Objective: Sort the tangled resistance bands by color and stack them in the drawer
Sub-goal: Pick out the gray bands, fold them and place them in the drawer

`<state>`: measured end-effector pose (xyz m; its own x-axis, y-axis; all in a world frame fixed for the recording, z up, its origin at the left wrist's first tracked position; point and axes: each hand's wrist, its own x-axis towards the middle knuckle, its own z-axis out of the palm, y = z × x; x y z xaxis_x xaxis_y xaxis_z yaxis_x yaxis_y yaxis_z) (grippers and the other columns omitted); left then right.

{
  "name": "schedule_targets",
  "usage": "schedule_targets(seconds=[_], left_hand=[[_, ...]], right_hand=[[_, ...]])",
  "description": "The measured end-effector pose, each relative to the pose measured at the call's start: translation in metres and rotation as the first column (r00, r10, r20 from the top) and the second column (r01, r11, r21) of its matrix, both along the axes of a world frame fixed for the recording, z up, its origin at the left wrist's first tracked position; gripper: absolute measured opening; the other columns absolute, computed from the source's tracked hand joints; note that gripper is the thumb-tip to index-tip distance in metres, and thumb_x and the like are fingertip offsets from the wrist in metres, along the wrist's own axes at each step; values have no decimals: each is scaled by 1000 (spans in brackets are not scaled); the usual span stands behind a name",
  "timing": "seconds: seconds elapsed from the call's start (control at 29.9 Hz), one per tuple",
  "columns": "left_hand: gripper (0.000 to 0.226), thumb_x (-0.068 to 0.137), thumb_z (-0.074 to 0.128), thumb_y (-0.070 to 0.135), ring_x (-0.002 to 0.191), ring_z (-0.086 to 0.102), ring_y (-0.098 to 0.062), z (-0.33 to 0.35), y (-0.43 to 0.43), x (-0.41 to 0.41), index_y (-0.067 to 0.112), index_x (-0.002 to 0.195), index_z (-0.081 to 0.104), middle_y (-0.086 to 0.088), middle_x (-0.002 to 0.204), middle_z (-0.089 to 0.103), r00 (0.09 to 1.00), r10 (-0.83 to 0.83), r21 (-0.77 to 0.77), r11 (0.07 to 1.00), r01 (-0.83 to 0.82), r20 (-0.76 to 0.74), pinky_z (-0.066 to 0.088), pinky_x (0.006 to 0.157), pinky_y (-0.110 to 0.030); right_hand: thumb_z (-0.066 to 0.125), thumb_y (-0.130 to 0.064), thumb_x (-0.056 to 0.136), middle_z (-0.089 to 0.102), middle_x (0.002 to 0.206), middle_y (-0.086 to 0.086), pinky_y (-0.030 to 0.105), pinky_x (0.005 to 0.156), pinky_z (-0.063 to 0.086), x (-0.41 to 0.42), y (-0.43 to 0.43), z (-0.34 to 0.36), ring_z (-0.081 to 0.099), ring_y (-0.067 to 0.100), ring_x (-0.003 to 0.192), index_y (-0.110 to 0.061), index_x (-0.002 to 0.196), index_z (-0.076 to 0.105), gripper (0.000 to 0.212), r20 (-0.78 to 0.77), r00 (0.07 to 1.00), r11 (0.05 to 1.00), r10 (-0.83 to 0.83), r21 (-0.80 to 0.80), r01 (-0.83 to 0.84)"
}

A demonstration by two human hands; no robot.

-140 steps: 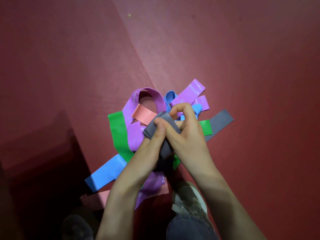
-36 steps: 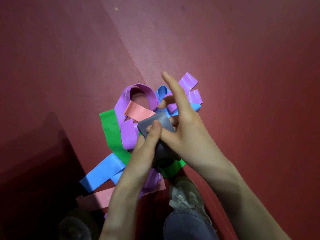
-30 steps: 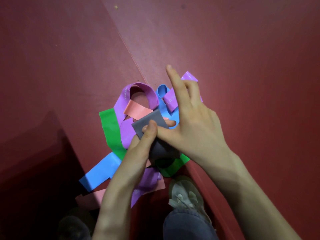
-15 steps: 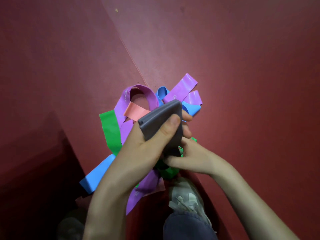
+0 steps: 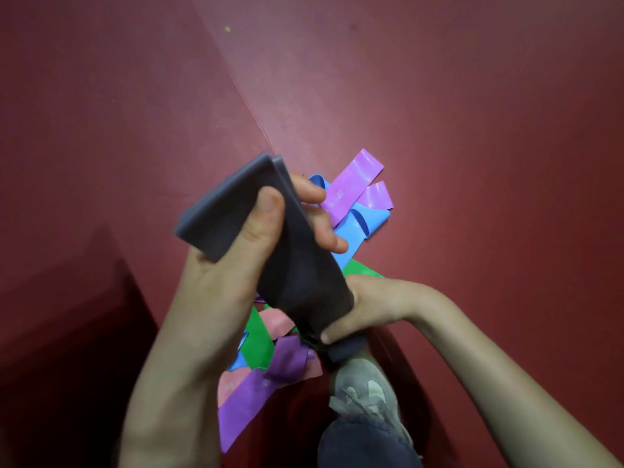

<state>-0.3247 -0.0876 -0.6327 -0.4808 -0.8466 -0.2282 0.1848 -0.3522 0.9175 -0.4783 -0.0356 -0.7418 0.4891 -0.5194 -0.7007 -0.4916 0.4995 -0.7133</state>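
A folded grey band [image 5: 297, 265] is held up above the pile, between both hands. My left hand [image 5: 236, 265] grips its upper folded end, thumb pressed on top. My right hand [image 5: 364, 309] clasps its lower end near my shoe. Beneath lies the tangled pile on the red floor: purple bands [image 5: 358, 184], a blue band [image 5: 364, 224], a green band [image 5: 260, 339], a pink band [image 5: 278, 322] and another purple strip [image 5: 243, 403]. Much of the pile is hidden by my hands. No drawer is in view.
The red floor [image 5: 472, 130] has a seam running diagonally from the top toward the pile. My grey shoe [image 5: 364, 393] and dark trouser leg [image 5: 364, 447] sit at the bottom right of the pile. A dark shadow covers the lower left.
The grey band has come free of the pile and risen toward the camera. My left hand took its upper end; my right hand dropped from on top to grasp its lower end.
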Motion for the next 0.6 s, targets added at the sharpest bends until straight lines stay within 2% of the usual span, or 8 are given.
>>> schedule_targets(seconds=[0.17,0.23,0.3,0.37,0.43,0.5,0.57,0.6], left_hand=[[25,74,52,48,65,66,-16,-7,6,-3,27,76,65,3,58,64,991,125,79,988,-129,54,54,66,-28],[23,86,50,42,64,65,-15,-8,6,-4,23,80,62,4,58,64,982,174,98,979,-181,77,55,67,-28],[28,84,39,39,66,64,-15,-10,8,-5,21,83,59,4,59,63,978,191,120,972,-201,85,55,70,-29],[28,83,38,39,66,65,-16,-8,8,-5,21,83,60,4,60,63,978,195,122,972,-202,67,54,70,-31],[28,84,39,37,67,64,-17,-3,6,-8,22,80,63,3,60,63,980,187,94,977,-193,70,53,71,-32],[28,84,40,36,65,64,-16,9,1,-10,23,77,64,3,59,63,981,190,79,978,-193,48,54,68,-29],[27,84,41,34,63,63,-16,22,-3,-12,20,77,63,3,57,62,978,205,75,975,-208,36,53,65,-26],[26,84,41,33,62,62,-17,29,-5,-13,19,78,62,3,57,62,977,212,79,974,-214,25,52,64,-25]], right_hand=[[68,-4,79,65,94,8,29,80,49,-12,27,-16,57,15,84,-1,97,65,18,35,997,983,-72,173,65],[64,0,80,63,90,8,22,74,49,-13,31,-17,58,13,79,-7,89,65,11,24,996,979,-83,190,77],[65,-10,70,61,82,7,17,66,47,-11,34,-20,57,7,68,-12,78,63,8,11,993,968,-120,224,115],[59,-31,49,59,81,9,26,68,45,-4,36,-21,55,13,71,-7,80,62,39,10,990,963,-143,232,136],[53,-36,42,56,84,11,25,67,43,5,37,-17,54,9,71,-4,89,59,57,63,988,960,-142,253,122],[57,-30,47,51,84,11,17,57,38,14,37,-3,49,3,63,-4,87,55,47,120,990,964,-77,262,44],[57,-18,59,50,88,14,18,58,37,19,39,14,48,12,71,6,88,56,38,142,989,957,-42,289,0],[59,-16,63,52,90,14,20,62,40,20,40,19,49,15,76,13,94,57,42,153,987,952,-45,305,-4]])
